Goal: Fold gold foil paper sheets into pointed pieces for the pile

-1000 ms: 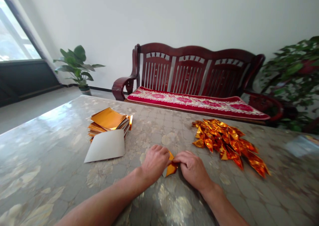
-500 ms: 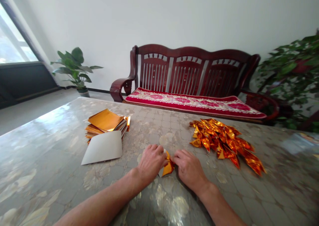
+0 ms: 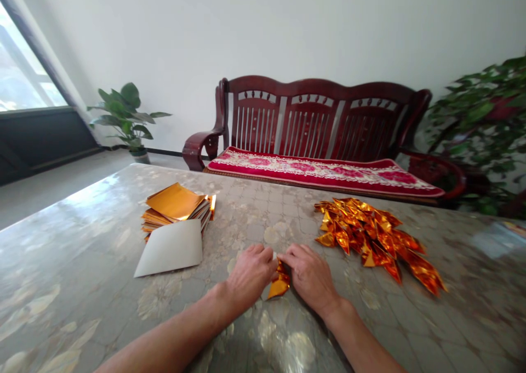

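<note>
A partly folded gold foil paper [image 3: 280,285] lies between my hands near the middle of the table. My left hand [image 3: 253,269] grips its left side with bent fingers. On the other side, my right hand [image 3: 309,274] pinches its upper edge, fingers curled. The fingertips of both hands nearly meet and cover the paper's top. To the left sits a stack of gold sheets [image 3: 175,202], with a sheet showing its pale side [image 3: 170,248] leaning at its front. Folded shiny orange-gold pieces [image 3: 372,233] form a pile on the right.
The patterned table [image 3: 102,252] spans the foreground. A clear plastic bag [image 3: 499,240] lies at its right edge. Behind stands a dark red wooden bench [image 3: 304,126] with a red floral cushion [image 3: 329,170]. Potted plants [image 3: 125,113] flank it on both sides.
My right hand has moved left and closer to my left hand. The gold paper is now narrower, with its lower corner pointing down toward me. The view has shifted slightly.
</note>
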